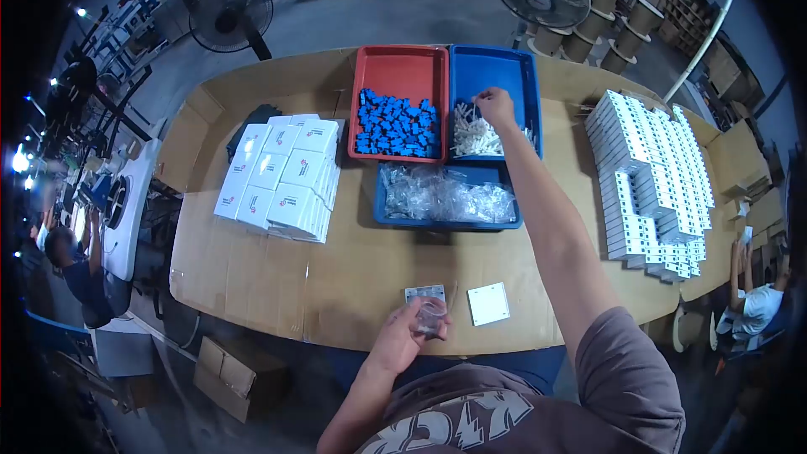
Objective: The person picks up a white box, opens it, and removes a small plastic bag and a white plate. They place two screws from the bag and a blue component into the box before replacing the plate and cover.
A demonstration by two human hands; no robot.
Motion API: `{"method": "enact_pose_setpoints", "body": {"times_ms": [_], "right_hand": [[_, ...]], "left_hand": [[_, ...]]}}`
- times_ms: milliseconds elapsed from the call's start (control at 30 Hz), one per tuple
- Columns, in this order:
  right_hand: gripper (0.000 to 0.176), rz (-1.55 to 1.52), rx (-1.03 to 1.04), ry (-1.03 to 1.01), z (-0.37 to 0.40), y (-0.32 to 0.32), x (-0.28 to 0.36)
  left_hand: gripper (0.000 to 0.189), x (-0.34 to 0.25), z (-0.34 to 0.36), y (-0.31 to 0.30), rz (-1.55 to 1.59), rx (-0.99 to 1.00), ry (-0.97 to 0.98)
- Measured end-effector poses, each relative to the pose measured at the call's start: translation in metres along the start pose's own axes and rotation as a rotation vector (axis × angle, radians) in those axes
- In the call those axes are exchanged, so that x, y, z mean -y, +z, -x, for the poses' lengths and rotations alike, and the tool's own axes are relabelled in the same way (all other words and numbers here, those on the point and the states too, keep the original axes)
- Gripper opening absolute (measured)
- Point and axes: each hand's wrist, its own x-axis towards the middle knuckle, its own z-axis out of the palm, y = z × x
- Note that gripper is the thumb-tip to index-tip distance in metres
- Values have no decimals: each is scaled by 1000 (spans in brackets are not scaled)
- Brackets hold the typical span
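Near the table's front edge, my left hand (403, 338) is closed on a clear plastic bag (432, 309). Just behind the bag lies a small white and grey piece (424, 292), partly covered by it. To the right a flat white square plate (489, 303) rests on the cardboard. My right hand (494, 106) reaches into the blue tray (496, 61) at the back, over a heap of small white parts (476, 134). Its fingers are pinched together, and what they hold is too small to make out.
A red tray (402, 67) holds blue parts (395, 124). A nearer blue tray (445, 223) holds clear bags (445, 193). White boxes (286, 170) are stacked left, many more (647, 185) right. Two people (80, 261) (761, 307) sit beyond the table's sides.
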Motion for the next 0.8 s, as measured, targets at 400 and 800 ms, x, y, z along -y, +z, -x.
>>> {"method": "enact_pose_setpoints", "body": {"times_ms": [400,800], "right_hand": [[12,237,-74,-205,30,-34,-9],[22,497,-37,-137,28,27,20]], "left_hand": [[45,7,-5,26,-66,75,-26],[42,7,6,-12,44,0,13]]}}
